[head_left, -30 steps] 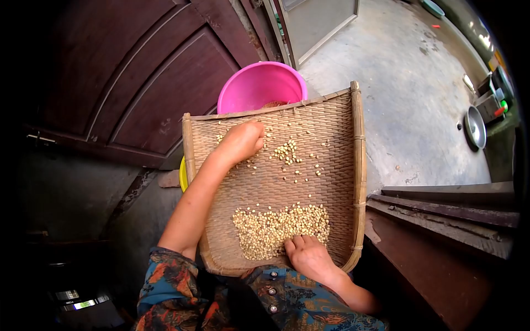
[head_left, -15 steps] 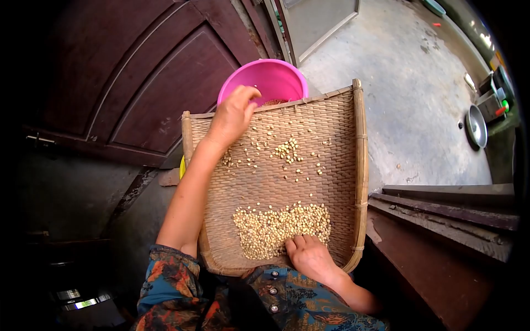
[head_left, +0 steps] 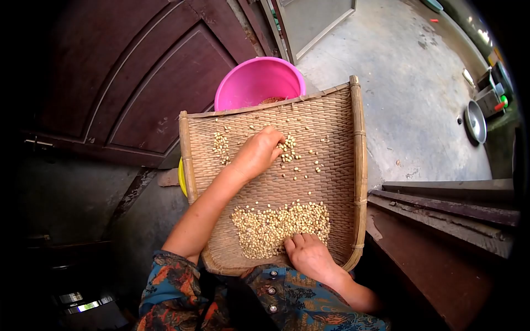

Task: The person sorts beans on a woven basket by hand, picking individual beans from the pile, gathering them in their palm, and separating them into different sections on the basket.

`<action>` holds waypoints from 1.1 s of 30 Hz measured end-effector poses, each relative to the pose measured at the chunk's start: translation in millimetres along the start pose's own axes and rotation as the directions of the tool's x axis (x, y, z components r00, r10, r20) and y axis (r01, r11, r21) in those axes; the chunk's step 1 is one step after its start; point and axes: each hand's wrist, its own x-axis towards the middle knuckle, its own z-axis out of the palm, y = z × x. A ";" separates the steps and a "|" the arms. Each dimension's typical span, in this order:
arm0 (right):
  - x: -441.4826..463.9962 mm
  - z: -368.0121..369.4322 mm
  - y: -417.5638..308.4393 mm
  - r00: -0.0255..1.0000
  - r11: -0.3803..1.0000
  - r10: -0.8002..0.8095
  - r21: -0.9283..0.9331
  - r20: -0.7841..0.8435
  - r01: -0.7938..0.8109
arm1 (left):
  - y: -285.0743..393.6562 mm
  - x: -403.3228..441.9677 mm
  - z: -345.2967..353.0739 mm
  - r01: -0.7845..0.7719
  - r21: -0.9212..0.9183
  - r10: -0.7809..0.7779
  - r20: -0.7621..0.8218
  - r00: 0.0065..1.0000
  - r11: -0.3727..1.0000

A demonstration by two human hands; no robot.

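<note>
A woven bamboo winnowing basket (head_left: 326, 132) lies in front of my body, its far rim overlapping a pink bucket. Near me in the basket is a dense pile of pale yellow beans (head_left: 265, 229). My right hand (head_left: 310, 257) rests at this pile's near right edge, its bent fingers spread over the beans. My left hand (head_left: 258, 153) reaches over the far half, fingertips pinched together beside a small cluster of beans (head_left: 288, 150); whether a bean is between them is hidden. Another small group of beans (head_left: 220, 144) lies left of that hand.
The pink bucket (head_left: 259, 80) stands beyond the basket with some brown bits inside. A dark red door (head_left: 165, 83) is at the left. A metal basin (head_left: 475, 122) sits on the concrete floor (head_left: 408, 83) at right. Something yellow (head_left: 182, 176) shows beside the basket.
My left hand has come back from above the pink bucket's near rim to the bean cluster in the basket's far half. My right hand stays at the pile.
</note>
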 end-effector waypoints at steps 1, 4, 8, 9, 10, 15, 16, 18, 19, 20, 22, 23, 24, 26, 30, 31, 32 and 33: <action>-0.2 -0.3 -0.1 1.000 1.000 -0.002 -0.002 0.003 0.002 | 0.4 0.2 1.3 0.000 0.007 0.000 -0.001 1.000 1.000; -1.0 -3.4 -0.7 0.994 1.000 0.023 0.001 0.106 -0.023 | 0.6 1.3 3.7 -0.004 0.031 0.004 -0.001 1.000 1.000; 0.1 -3.7 -0.5 0.996 1.000 0.018 0.006 0.082 -0.019 | -3.7 4.0 7.2 -0.024 0.070 0.023 0.008 1.000 0.997; 0.2 -2.0 -0.2 0.999 1.000 0.010 0.003 0.051 -0.010 | -4.8 4.3 8.1 -0.028 0.080 0.028 0.009 1.000 0.996; 0.3 -0.8 0.2 1.000 1.000 0.002 0.000 0.019 -0.002 | -6.0 4.6 8.4 -0.028 0.080 0.027 0.017 1.000 0.996; 0.1 0.1 1.0 1.000 1.000 -0.002 0.001 0.010 0.002 | -6.6 5.7 7.0 -0.014 0.121 0.009 0.041 0.999 0.993; 0.1 0.3 1.0 1.000 1.000 -0.001 0.002 0.009 0.001 | -7.5 5.0 7.3 -0.008 0.098 0.006 0.019 1.000 0.995; -0.5 1.3 1.1 1.000 1.000 0.006 0.008 0.011 -0.006 | -10.1 2.4 8.1 0.003 0.054 -0.001 -0.027 1.000 0.999; -0.6 1.7 0.7 1.000 1.000 0.009 0.012 0.012 -0.010 | -10.7 1.4 7.9 0.005 0.063 -0.003 -0.030 1.000 0.998; -0.2 1.7 0.6 1.000 1.000 0.007 0.013 0.009 -0.007 | -11.1 0.4 7.2 0.007 0.072 -0.005 -0.034 0.999 0.997; 0.2 1.3 0.9 1.000 1.000 -0.001 0.014 0.005 0.001 | -11.4 0.1 3.8 0.020 0.069 -0.017 -0.038 0.999 0.997; 0.2 0.2 0.9 0.999 1.000 0.006 0.012 0.032 -0.007 | -11.6 0.5 1.6 0.028 0.057 -0.026 -0.036 0.999 0.998; -0.1 -1.4 0.6 0.998 1.000 0.014 0.010 0.060 -0.015 | -9.2 1.6 -2.6 0.036 0.044 -0.035 -0.032 0.999 0.998; 0.0 -2.5 0.4 0.996 1.000 0.023 0.011 0.083 -0.024 | -8.6 10.2 -17.6 0.110 -0.068 -0.115 -0.078 0.990 0.992; 0.2 -0.8 0.1 1.000 1.000 0.016 0.026 0.016 -0.017 | -7.1 45.0 -66.0 0.131 -0.094 -0.155 -0.326 0.933 0.987; 0.4 -0.1 -0.2 1.000 0.999 0.011 0.032 -0.012 -0.011 | -11.1 52.6 -74.0 0.092 -0.056 -0.107 -0.421 0.901 0.994; -0.3 0.7 -0.4 1.000 1.000 0.009 0.027 -0.011 -0.009 | -14.2 55.3 -77.1 0.046 0.091 0.004 -0.487 0.873 0.995; -0.7 1.7 -0.4 1.000 1.000 0.008 0.021 -0.012 -0.007 | -15.5 57.6 -80.1 0.009 0.239 0.124 -0.534 0.836 0.971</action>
